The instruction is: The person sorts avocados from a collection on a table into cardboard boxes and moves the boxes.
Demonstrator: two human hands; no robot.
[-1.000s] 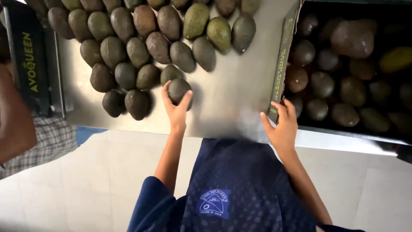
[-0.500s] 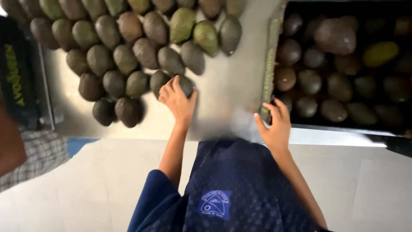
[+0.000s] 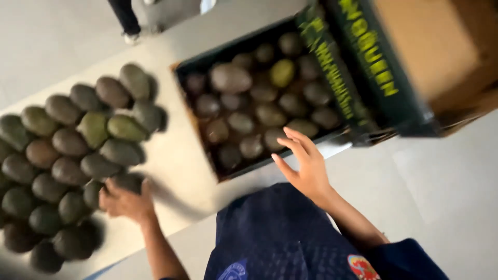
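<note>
Dark green avocados [image 3: 78, 150] lay packed in rows on the pale table [image 3: 179, 171], well to the left of the open box [image 3: 363, 67]. The person's left hand [image 3: 124, 202] rested at the near edge of that pile, fingers curled over one dark avocado [image 3: 127, 181] at the pile's corner closest to the box; the picture was too blurred to tell whether the hand had truly closed on it or only lay against it. The right hand [image 3: 306, 163] hung open at the near rim of the box, fingers spread and slightly bent, holding nothing, its fingertips above the front row of fruit [image 3: 259, 103] inside. The box itself was dark green with a brown cardboard flap [image 3: 430, 46] folded out on its far right side, and it was filled with more avocados, mostly brownish-dark, one of them a lighter yellow-green [image 3: 282, 72] towards the back. Below the box, nearest to me, showed the person's navy shirt [image 3: 280, 238].
</note>
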